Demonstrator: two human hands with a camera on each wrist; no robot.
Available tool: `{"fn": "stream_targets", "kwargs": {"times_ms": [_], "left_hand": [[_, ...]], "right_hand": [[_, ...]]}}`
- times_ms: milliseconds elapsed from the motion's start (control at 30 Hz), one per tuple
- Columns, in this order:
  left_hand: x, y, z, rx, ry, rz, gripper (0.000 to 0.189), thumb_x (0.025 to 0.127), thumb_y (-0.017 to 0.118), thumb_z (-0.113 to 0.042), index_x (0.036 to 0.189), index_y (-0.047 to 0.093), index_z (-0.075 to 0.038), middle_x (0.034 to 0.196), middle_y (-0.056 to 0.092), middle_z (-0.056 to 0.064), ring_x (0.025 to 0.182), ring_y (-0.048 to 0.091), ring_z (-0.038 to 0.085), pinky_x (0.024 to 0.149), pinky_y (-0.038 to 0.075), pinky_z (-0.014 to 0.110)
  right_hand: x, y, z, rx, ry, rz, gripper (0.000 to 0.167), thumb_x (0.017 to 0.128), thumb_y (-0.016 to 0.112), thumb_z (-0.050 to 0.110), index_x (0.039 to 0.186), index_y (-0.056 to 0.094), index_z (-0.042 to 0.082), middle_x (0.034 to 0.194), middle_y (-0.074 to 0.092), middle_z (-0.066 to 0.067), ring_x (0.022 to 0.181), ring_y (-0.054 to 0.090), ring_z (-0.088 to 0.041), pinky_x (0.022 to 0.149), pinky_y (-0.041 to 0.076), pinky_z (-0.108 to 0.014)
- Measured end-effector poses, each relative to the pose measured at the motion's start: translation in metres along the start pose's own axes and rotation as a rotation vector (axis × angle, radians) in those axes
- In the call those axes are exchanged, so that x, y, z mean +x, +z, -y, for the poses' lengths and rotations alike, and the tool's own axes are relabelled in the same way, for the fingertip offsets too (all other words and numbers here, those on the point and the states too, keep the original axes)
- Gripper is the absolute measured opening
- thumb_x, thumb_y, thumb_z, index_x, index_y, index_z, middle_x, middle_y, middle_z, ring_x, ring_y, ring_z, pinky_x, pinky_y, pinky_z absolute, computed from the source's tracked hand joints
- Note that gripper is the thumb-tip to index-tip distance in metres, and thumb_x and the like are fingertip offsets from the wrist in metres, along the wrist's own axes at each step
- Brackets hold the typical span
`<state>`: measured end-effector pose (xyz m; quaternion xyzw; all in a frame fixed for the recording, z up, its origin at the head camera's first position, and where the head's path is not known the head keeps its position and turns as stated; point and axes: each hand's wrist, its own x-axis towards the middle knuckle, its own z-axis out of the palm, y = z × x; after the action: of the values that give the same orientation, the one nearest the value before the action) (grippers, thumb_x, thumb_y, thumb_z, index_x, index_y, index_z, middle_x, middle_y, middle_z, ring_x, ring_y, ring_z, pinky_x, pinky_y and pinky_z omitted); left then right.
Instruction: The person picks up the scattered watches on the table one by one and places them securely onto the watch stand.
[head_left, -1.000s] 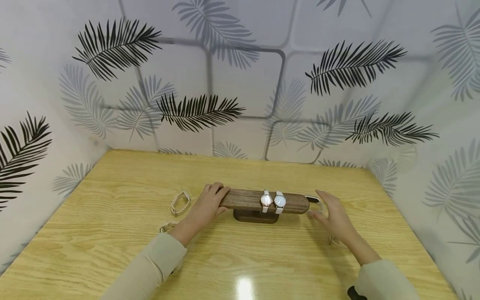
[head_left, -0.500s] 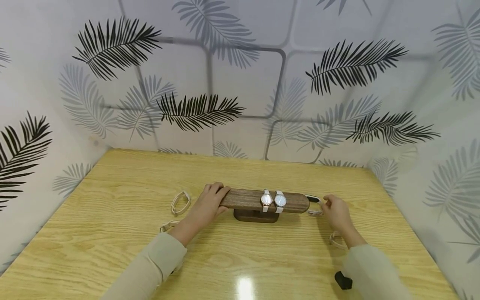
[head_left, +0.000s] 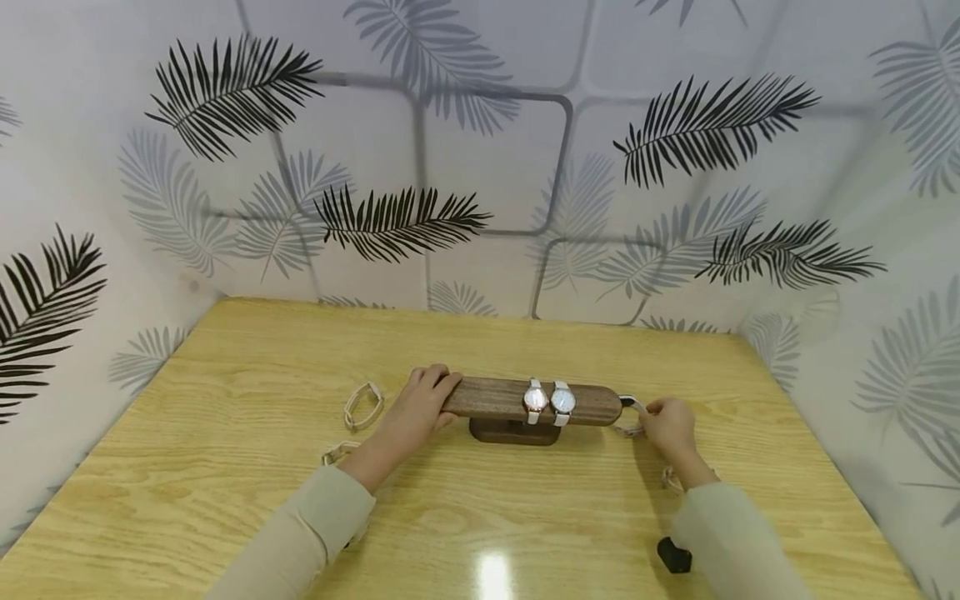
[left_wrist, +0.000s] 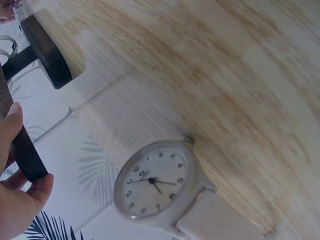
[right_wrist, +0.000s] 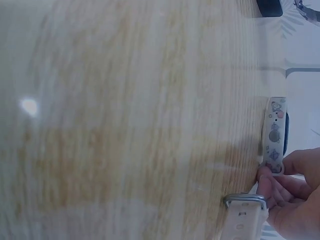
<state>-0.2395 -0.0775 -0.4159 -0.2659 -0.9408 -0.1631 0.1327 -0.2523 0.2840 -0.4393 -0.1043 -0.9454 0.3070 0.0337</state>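
Observation:
A dark wooden watch stand (head_left: 487,398) carries two white-strapped watches (head_left: 548,401) side by side on its bar. My left hand (head_left: 414,412) grips the bar's left end, thumb and fingers around it, as the left wrist view also shows at the bar's dark tip (left_wrist: 31,162). At the right end, my right hand (head_left: 670,429) pinches a looped watch (head_left: 633,403) by its strap. In the right wrist view its white patterned strap (right_wrist: 274,135) sits between thumb and fingertips; the dark watch body is mostly hidden. It is close to the bar's end; contact cannot be told.
Two light-strapped watches, one farther back (head_left: 363,407) and one nearer (head_left: 339,452), lie left of the stand. Another loose watch (head_left: 671,478) is partly behind the right forearm. A black object (head_left: 674,555) shows by the right sleeve. A patterned wall (head_left: 465,167) borders the wooden table (head_left: 247,375).
My right hand first opened around the looped watch, then closed to a pinch on its strap, and has shifted slightly toward the bar. My left hand stays on the stand.

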Motion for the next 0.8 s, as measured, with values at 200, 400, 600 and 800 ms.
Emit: {"fn": "stream_targets", "kwargs": {"times_ms": [200,400,600,800], "left_hand": [[0.0,0.0,-0.001,-0.005,-0.005,0.008,0.051,0.084,0.067,-0.024,0.129,0.05,-0.003,0.124,0.05,0.017,0.112,0.047,0.034,0.092,0.047,0.043],[-0.001,-0.001,-0.001,-0.009,-0.006,0.003,0.051,0.085,0.067,-0.024,0.128,0.051,-0.003,0.124,0.05,0.017,0.113,0.047,0.034,0.092,0.046,0.044],[0.0,-0.002,-0.002,-0.006,-0.005,0.006,0.051,0.084,0.066,-0.024,0.128,0.051,-0.003,0.123,0.05,0.017,0.113,0.047,0.035,0.093,0.046,0.044],[-0.001,-0.001,-0.002,0.001,-0.005,0.004,0.05,0.084,0.067,-0.024,0.128,0.051,-0.004,0.123,0.05,0.016,0.113,0.047,0.034,0.092,0.047,0.043]], "right_hand": [[-0.002,-0.003,0.001,0.042,0.027,0.004,0.022,0.086,0.055,0.003,0.093,0.063,-0.016,0.078,0.064,-0.024,0.061,0.055,-0.02,0.05,0.044,-0.023],[-0.005,-0.006,0.002,0.067,0.042,-0.029,0.023,0.087,0.053,0.003,0.096,0.062,-0.016,0.089,0.064,-0.029,0.074,0.059,-0.03,0.054,0.046,-0.024],[-0.003,-0.015,-0.002,0.219,0.077,-0.05,0.027,0.085,0.048,-0.004,0.103,0.057,-0.022,0.096,0.06,-0.036,0.061,0.062,-0.019,0.051,0.051,-0.02],[0.002,-0.019,-0.005,0.393,0.146,-0.05,0.031,0.085,0.048,-0.006,0.111,0.052,-0.022,0.098,0.06,-0.036,0.054,0.057,-0.004,0.055,0.056,-0.022]]}}
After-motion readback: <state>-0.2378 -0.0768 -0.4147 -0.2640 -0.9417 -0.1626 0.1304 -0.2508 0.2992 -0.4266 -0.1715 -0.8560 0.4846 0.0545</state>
